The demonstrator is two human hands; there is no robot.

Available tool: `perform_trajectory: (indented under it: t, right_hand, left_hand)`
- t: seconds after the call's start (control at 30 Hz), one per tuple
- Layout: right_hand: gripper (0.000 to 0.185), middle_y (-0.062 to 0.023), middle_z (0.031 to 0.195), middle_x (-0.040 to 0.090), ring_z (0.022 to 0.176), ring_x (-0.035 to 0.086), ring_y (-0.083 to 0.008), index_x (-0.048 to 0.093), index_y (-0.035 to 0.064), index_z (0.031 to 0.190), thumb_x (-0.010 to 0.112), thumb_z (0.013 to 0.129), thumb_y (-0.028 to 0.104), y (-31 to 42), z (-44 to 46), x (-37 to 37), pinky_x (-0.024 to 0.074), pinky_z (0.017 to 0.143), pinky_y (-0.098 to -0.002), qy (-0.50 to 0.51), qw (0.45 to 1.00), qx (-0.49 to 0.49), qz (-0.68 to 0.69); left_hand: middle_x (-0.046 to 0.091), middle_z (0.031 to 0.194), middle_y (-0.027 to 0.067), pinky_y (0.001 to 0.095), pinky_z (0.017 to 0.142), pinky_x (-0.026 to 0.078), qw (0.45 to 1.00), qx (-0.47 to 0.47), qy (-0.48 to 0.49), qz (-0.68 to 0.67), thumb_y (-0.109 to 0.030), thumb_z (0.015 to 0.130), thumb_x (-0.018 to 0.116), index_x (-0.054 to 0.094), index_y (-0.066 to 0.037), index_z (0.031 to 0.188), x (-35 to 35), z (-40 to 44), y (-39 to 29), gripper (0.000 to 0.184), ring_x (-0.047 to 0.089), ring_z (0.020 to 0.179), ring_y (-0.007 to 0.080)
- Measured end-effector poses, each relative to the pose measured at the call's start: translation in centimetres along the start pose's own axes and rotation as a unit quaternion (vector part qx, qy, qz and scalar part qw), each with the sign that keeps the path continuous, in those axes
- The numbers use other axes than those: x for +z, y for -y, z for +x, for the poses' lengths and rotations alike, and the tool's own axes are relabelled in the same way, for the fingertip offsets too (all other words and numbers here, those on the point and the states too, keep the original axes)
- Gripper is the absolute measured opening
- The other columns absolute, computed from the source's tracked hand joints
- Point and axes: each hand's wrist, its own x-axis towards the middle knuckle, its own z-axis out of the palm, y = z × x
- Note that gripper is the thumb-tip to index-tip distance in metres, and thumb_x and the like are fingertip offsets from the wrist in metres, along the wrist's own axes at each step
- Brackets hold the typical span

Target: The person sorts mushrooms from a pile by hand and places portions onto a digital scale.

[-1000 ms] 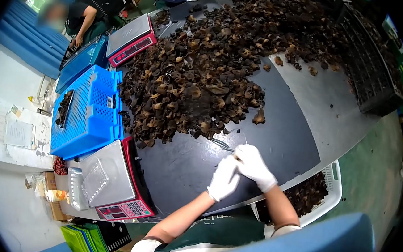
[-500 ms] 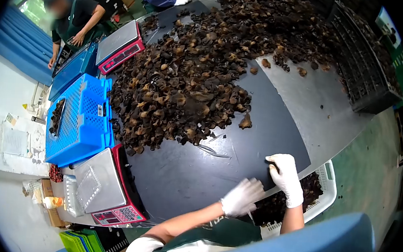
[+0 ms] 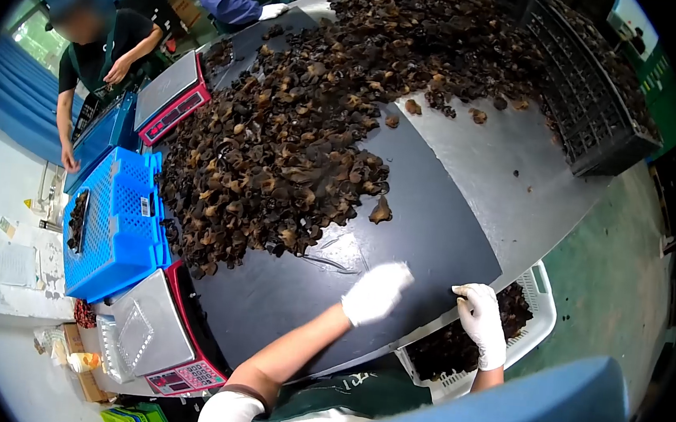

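Note:
My left hand [image 3: 377, 293], in a white glove, is over the dark mat [image 3: 433, 210], a little in front of the near edge of a large heap of dark brown dried fungus [image 3: 280, 143]. Motion blurs its fingers, so its grip cannot be made out. At the mat's right edge, my gloved right hand [image 3: 479, 324] has its fingers curled, with a small dark bit at the fingertips. Below it, beside the table edge, a white basket [image 3: 543, 314] holds more dark pieces. One loose piece [image 3: 381, 210] lies apart from the heap.
Two red scales [image 3: 146, 331] [image 3: 174, 95] and a blue crate [image 3: 115, 221] stand on the left. A black crate [image 3: 608, 153] is at the right. One person [image 3: 108, 58] stands at the far left; another person's gloved hand [image 3: 273, 11] rests at the far table edge.
My left hand has moved from the table edge forward and left over the mat. My right hand has stayed near the mat's right edge. The view has shifted, so the table appears farther left.

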Motion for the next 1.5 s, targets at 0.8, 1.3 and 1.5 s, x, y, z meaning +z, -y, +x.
perform_trajectory:
  t: [0.8,1.3,1.5]
  right_hand:
    - [0.020,-0.0117,0.100,0.066,0.098,0.061,-0.0300,0.068,0.0045,0.100,0.063,0.081,-0.002,-2.0,4.6,3.3,0.0465,0.091,-0.0386,-0.018,0.998,-0.025,0.058]
    - [0.032,-0.0107,0.132,0.060,0.124,0.054,-0.0218,0.057,0.0000,0.129,0.054,0.097,0.004,-3.1,25.0,19.1,0.0393,0.107,-0.0334,-0.148,0.936,0.022,0.318]
    - [0.036,-0.0100,0.136,0.057,0.126,0.052,-0.0200,0.055,-0.0007,0.133,0.052,0.100,0.011,-3.8,33.7,21.0,0.0368,0.110,-0.0326,-0.165,0.876,0.064,0.449]
  left_hand:
    - [0.051,0.125,0.0210,0.0494,0.086,0.042,0.968,-0.129,0.124,0.176,-0.031,0.080,0.062,0.055,-0.004,0.122,-2.2,-9.8,-5.8,0.051,0.051,0.107,0.0358]
    - [0.025,0.155,0.0299,0.0433,0.121,0.014,0.659,-0.600,-0.336,0.304,-0.033,0.097,0.052,0.023,0.012,0.147,-14.6,-25.3,14.5,0.074,0.022,0.145,0.0406]
    - [0.013,0.162,0.0228,0.0391,0.123,0.006,0.637,-0.557,-0.499,0.189,-0.026,0.101,0.046,0.013,0.005,0.154,-19.6,-24.3,21.2,0.069,0.011,0.151,0.0337]
